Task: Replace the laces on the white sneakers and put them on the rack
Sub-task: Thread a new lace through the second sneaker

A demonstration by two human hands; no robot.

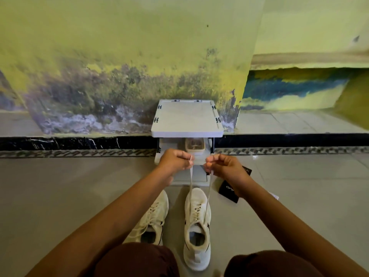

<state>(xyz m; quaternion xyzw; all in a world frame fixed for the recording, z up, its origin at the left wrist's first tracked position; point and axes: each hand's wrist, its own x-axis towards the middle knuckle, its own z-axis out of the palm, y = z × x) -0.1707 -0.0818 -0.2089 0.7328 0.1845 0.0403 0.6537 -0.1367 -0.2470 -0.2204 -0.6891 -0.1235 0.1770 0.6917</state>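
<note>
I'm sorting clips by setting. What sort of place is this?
Probably the floor of a home hallway or entry: a tiled floor, a small white shoe rack against a damp-stained, peeling yellow wall, and two white sneakers before it.

Two sneakers (197, 226) set side by side on the floor (60, 196) below the left grip (175, 161) and right grip (223, 166), rack (186, 118) placed beyond both against the wall (119, 56), packet (229, 189) laid beneath the right grip.

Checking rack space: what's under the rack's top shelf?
Under the top shelf of the rack, one beige shoe sits at the right of a lower shelf. The left hand and right hand cover the tiers below.
</note>
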